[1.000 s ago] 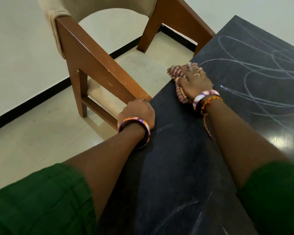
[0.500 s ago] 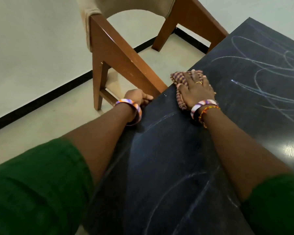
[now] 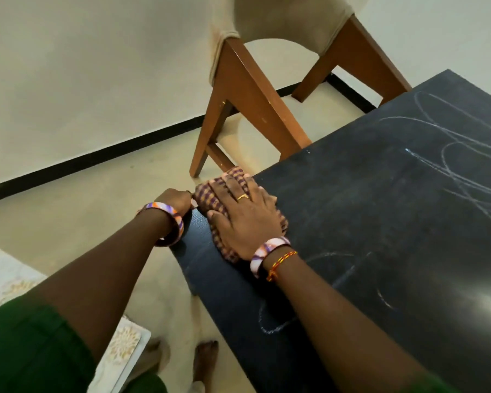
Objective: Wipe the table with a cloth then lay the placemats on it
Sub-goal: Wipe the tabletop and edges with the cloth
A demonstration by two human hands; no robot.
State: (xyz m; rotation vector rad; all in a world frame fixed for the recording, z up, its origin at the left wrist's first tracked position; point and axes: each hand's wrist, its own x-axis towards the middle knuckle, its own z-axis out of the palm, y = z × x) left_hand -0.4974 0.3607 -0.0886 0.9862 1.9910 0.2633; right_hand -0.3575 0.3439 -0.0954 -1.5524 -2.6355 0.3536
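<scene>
- Where the black tabletop (image 3: 380, 222) fills the right side of the view, pale chalk-like loops and lines mark its far part and its near edge, and a bright glare sits at the right.
- A cream floor (image 3: 82, 217) spreads to the left of the tabletop, bordered by a black skirting strip under a white wall.
- A wooden chair (image 3: 250, 89) with a beige padded back stands beyond the tabletop's far-left corner, its legs just beside the tabletop edge.
- Pale patterned placemats (image 3: 9, 276) lie low at the left, partly hidden behind a green sleeve; what they rest on cannot be told.
- The striped purple-and-tan cloth (image 3: 207, 197) lies bunched on the tabletop's left corner, spilling a little over the edge.
- The right hand (image 3: 244, 219) lies flat on top of the cloth, fingers straight and spread, pressing it down; a gold ring, a patterned bangle and a red-yellow thread show on it.
- The left hand (image 3: 176, 201) sits just left of the cloth at the tabletop's corner, its fingers curled toward the cloth's edge; whether they pinch the cloth or only touch the corner cannot be told.
</scene>
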